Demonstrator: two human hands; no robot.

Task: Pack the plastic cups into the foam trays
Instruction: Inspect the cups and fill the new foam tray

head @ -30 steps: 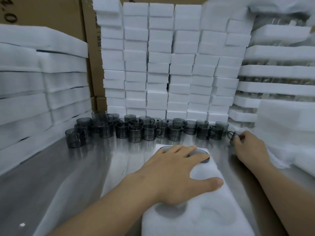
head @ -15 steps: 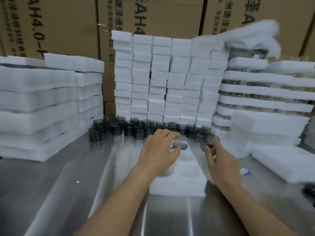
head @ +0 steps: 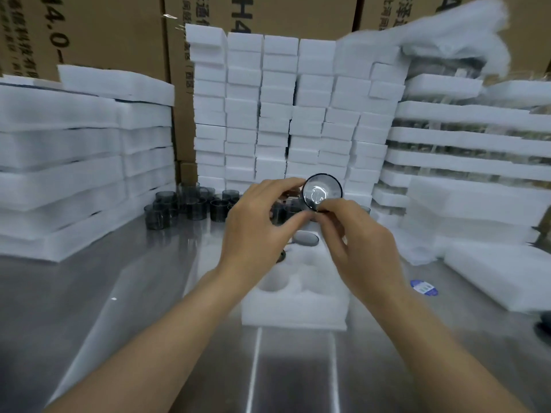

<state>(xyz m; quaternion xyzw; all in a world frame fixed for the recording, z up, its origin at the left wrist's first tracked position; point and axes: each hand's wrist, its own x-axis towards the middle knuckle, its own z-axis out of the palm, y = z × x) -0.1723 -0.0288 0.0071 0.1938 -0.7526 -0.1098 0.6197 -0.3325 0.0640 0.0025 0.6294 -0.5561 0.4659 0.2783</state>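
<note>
Both hands hold one smoky plastic cup [head: 322,192] up in the air, its round mouth turned toward me. My right hand [head: 354,248] pinches its lower rim. My left hand [head: 259,228] has fingers curled around its left side. Below them a white foam tray [head: 295,305] lies on the steel table. One cup [head: 305,239] sits in a far pocket of the tray, and near pockets show hollow. A row of loose dark cups [head: 190,207] stands at the back of the table.
Stacks of white foam blocks [head: 286,114] rise behind the cups. Piles of foam sheets [head: 74,162] stand at the left, packed trays [head: 465,144] at the right. Cardboard boxes [head: 89,34] form the back wall. A blue sticker [head: 424,287] lies right of the tray.
My right hand lifted the cup from beside the tray up to chest height. My left hand left the tray and joined it on the cup. The camera tilted up and back.
</note>
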